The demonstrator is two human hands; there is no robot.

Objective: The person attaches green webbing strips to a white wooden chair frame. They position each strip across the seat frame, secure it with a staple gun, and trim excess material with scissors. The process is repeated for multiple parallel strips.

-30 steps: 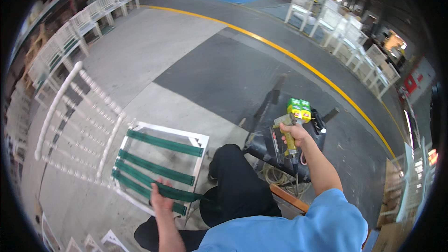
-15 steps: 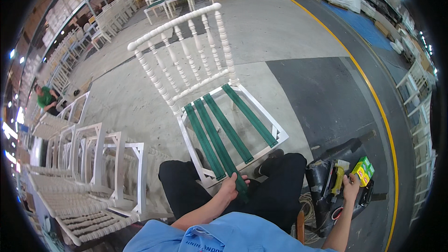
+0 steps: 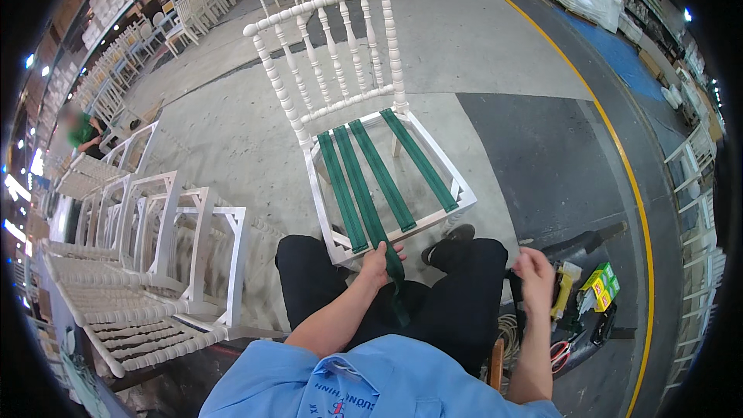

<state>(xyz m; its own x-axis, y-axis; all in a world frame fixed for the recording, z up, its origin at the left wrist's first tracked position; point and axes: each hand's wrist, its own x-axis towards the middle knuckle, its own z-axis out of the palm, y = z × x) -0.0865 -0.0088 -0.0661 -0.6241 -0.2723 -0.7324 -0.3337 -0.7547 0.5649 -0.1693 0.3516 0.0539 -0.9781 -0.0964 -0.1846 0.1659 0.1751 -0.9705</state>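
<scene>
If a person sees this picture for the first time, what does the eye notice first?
First, the white chair frame standing mid-floor, green webbing straps stretched across its open seat. At its front edge the left hand grips one strap end. To the person's left lie stacked white chair frames; the right hand hovers near a yellow-green box.

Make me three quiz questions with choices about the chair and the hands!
1. Where is the left hand?
A. On a green strap at the seat's front edge
B. On the chair's back
C. On the floor

2. How many green straps cross the white chair seat?
A. One
B. Three
C. Six

3. How does the chair stand?
A. Upside down
B. On its side
C. Upright

Answers: A, fingers grip the strap's end; B, three bands show; C, its back points up. The right hand hangs apart.
</scene>
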